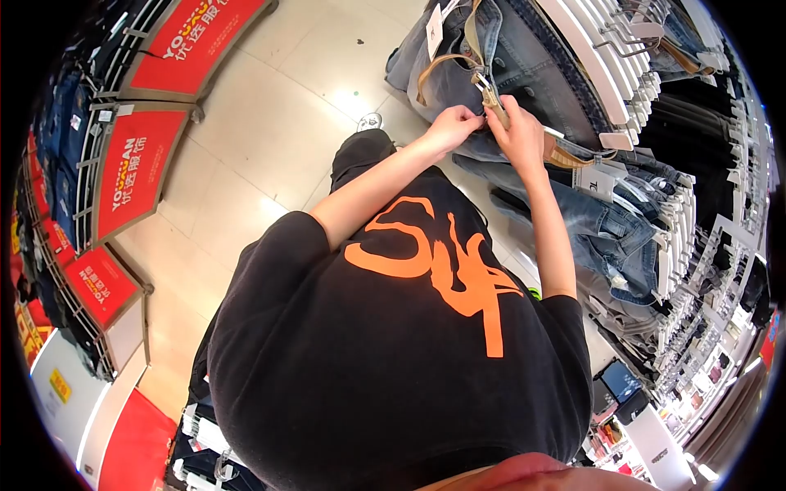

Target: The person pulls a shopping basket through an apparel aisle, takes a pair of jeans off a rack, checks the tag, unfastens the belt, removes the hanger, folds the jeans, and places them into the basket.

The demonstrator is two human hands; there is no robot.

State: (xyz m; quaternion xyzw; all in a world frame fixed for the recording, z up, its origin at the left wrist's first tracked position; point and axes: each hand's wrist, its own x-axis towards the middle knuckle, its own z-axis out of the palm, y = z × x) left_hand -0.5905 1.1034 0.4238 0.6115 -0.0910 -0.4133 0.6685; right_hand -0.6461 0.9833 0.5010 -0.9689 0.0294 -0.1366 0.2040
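Note:
Grey-blue jeans (532,61) hang from the rack in front of me, with a tan belt (442,64) looped on them. My right hand (517,135) is closed around the belt just below its metal buckle (481,80). Close beside it, my left hand (454,129) has its fingertips pinched together at the edge of the dark denim. What exactly those fingertips hold is hidden. A white paper tag (435,33) hangs near the top of the jeans. Another stretch of tan belt (565,154) shows right of my right hand.
White hangers (602,65) line the rack on the right, with more jeans (606,229) below. Red sign panels (131,168) front the racks on the left. Between them runs a pale tiled floor (270,106).

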